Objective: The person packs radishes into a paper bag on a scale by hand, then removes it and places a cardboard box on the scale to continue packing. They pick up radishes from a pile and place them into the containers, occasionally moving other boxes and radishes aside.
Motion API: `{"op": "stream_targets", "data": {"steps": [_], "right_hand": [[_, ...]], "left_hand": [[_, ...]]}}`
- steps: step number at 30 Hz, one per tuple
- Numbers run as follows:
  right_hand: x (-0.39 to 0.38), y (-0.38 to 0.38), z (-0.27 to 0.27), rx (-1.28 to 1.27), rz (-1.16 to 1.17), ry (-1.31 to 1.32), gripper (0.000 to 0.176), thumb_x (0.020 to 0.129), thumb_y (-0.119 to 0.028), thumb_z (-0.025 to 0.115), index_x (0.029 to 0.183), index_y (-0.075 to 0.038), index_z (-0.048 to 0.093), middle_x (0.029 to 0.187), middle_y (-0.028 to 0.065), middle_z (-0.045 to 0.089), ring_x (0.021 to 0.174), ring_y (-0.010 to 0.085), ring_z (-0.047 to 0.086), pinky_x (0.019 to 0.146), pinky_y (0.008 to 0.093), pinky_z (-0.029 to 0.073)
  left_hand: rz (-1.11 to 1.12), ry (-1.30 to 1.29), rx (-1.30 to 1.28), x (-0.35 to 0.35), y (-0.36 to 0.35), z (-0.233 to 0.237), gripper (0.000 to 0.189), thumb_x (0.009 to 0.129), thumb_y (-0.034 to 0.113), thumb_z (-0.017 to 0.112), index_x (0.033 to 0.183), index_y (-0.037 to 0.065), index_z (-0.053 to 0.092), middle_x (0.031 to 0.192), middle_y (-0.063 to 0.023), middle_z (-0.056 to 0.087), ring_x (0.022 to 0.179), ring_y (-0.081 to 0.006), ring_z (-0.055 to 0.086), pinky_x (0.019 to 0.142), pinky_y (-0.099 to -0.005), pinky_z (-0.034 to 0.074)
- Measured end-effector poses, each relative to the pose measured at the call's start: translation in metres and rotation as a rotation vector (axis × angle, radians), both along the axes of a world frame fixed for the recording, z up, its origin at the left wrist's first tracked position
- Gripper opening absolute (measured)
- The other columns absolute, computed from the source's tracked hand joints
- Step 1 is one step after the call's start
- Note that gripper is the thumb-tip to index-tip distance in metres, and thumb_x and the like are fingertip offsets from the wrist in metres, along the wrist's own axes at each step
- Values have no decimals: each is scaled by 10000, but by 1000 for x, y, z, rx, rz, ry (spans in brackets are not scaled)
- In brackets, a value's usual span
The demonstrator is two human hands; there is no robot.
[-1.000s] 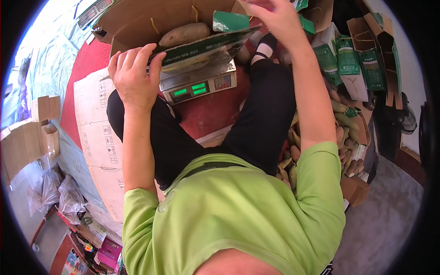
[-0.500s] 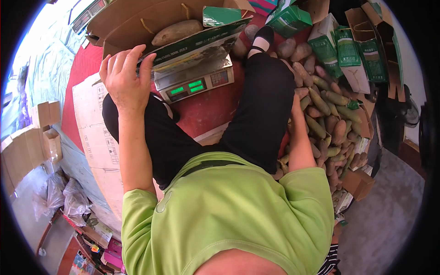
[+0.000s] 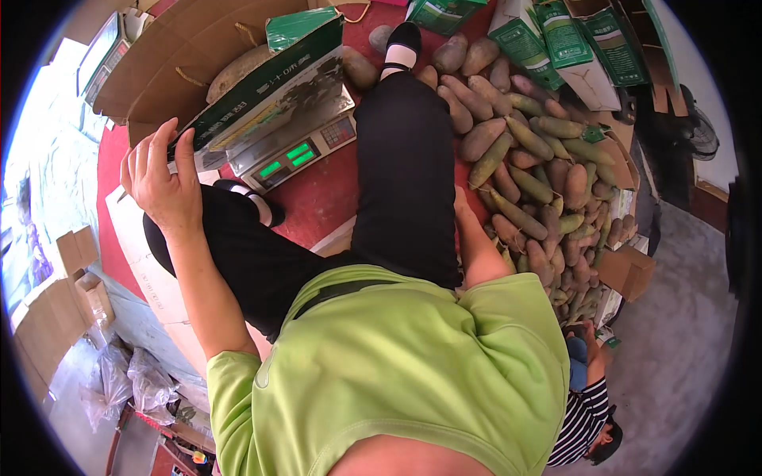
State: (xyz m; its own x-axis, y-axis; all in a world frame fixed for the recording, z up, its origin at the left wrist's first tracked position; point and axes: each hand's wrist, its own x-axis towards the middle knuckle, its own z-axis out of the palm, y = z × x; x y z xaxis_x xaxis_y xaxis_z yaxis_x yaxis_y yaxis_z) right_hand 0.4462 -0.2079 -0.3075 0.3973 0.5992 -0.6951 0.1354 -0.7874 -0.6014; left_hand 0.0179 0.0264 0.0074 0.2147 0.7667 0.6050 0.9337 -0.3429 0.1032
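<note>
My left hand (image 3: 165,182) has its fingers and thumb around the near left corner of an open cardboard carton (image 3: 266,83) with a dark green printed side. The carton rests on a digital scale (image 3: 300,156) with lit green displays. One large brown root (image 3: 236,73) lies inside it, beside a green box (image 3: 298,28). At my right leg, my forearm reaches down between the thigh and a big pile of reddish and greenish roots (image 3: 528,174). My right hand is mostly hidden behind that leg, so its fingers do not show.
Green and white boxes (image 3: 559,40) stand behind the pile. A brown carton (image 3: 627,270) sits at its lower right. Another person in a striped top (image 3: 583,420) is at the lower right. Plastic bags (image 3: 151,381) lie at lower left, and a second scale (image 3: 103,59) stands at upper left.
The view has turned to the right, showing more of the pile and the other person. My left hand stays at the carton's corner. My right forearm is lower beside my leg.
</note>
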Motion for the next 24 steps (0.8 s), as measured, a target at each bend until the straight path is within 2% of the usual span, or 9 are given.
{"op": "stream_targets", "data": {"steps": [6,8,10,11,13,17,19,22,24], "right_hand": [[21,-20,-74,-13,-306,233,248,802,-85,680,1044,-49,636,773,53,650,637,152,606,525,318,486],[11,-5,-36,-25,-281,217,249,804,-83,680,1048,-53,636,774,45,650,631,145,605,507,307,479],[11,1,-20,-70,213,-145,227,811,-79,673,1034,-54,638,781,37,653,626,145,606,497,303,472],[8,2,-20,-70,215,-144,227,811,-79,673,1034,-54,638,781,37,653,626,145,606,497,303,472],[5,-2,-30,58,-277,233,201,815,-80,666,1013,-55,640,781,34,655,626,149,608,497,302,471],[2,3,-12,99,-177,207,204,814,-84,665,1015,-61,641,797,37,661,639,152,613,502,300,472],[10,1,-30,45,11,11,229,817,-92,665,1043,-70,636,798,40,658,654,154,616,504,307,478],[27,-16,-97,4,-172,188,260,814,-106,672,1069,-78,629,779,47,647,663,159,616,504,313,484],[18,-8,-60,-41,-174,68,270,807,-109,681,1069,-79,627,780,50,643,661,162,613,499,315,484]], "left_hand": [[-7,-18,-1,-1,2,-3,185,823,261,718,955,132,705,867,5,672,870,-175,621,934,-349,382],[1,-14,17,-1,3,-3,186,822,266,719,954,136,702,873,2,672,869,-177,621,942,-351,380],[-2,15,11,2,2,0,170,839,214,710,979,117,704,864,-7,685,875,-191,623,885,-337,406],[-3,20,11,2,2,-1,176,837,220,712,980,117,704,866,-6,686,879,-191,623,890,-336,405],[-6,18,10,1,2,0,176,838,220,711,981,117,704,868,-6,686,880,-190,624,893,-336,404],[5,27,14,0,1,0,167,836,208,712,977,117,707,873,-9,689,887,-195,625,886,-337,412],[7,14,11,0,0,2,163,833,199,713,973,116,709,876,-12,690,888,-200,625,877,-338,418],[-20,-7,0,-5,1,-2,168,820,214,718,962,125,708,874,-10,676,880,-192,616,909,-356,397],[-4,-32,-25,-3,1,-2,154,826,193,711,962,119,707,874,-12,682,865,-193,617,887,-344,412]]}}
